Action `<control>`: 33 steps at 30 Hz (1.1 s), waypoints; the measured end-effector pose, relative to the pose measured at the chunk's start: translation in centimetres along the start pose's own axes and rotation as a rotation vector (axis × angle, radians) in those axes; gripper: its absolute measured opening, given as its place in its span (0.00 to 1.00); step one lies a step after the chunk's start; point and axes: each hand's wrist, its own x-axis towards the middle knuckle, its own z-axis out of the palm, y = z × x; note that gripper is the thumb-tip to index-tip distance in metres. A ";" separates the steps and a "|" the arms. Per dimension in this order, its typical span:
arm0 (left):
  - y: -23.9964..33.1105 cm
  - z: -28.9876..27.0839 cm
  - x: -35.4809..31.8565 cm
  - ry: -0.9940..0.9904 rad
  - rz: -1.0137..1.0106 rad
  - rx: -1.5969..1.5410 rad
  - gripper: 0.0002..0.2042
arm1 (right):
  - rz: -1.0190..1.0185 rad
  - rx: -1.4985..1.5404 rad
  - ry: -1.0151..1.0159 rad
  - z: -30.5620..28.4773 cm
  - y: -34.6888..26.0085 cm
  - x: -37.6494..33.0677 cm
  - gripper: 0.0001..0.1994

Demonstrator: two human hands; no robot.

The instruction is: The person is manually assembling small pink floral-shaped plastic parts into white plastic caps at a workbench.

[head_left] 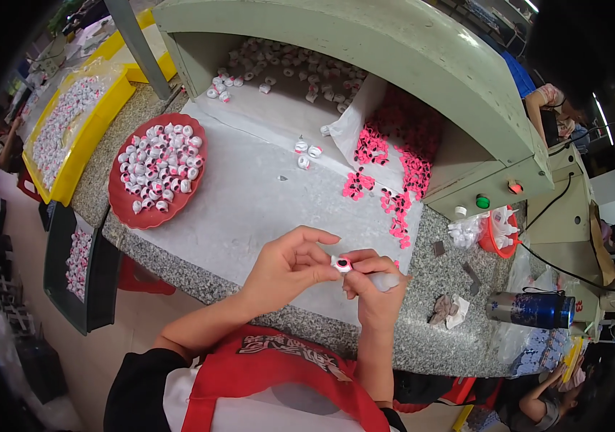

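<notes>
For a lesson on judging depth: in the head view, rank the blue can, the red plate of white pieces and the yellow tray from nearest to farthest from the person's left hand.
1. Red plate, up and to the left of the left hand.
2. Blue can, far to the right on the counter.
3. Yellow tray, beyond the plate at the far left.

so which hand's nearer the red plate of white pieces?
Left. The left hand sits right of and below the red plate; the right hand is farther right, beyond the left one.

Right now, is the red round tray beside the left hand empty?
No. The red round tray is filled with small white pieces, lying on the worktop well left of the left hand.
</notes>
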 end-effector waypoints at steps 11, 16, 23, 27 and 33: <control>0.3 -0.5 -0.6 0.002 0.306 0.427 0.12 | 0.223 0.309 -0.040 1.3 1.5 0.4 0.05; -2.1 -3.9 -0.4 0.104 0.083 0.299 0.08 | 0.292 0.169 -0.015 3.2 4.1 0.5 0.05; 3.5 -16.2 0.8 0.993 0.400 1.345 0.10 | 0.260 -0.081 0.201 2.8 4.0 1.2 0.06; 2.2 -12.7 5.0 0.854 0.607 1.320 0.11 | 0.258 -0.108 0.210 2.9 3.7 1.1 0.05; -5.2 -8.4 14.3 0.532 0.474 1.278 0.12 | 0.347 -0.184 0.120 3.9 1.8 -0.6 0.05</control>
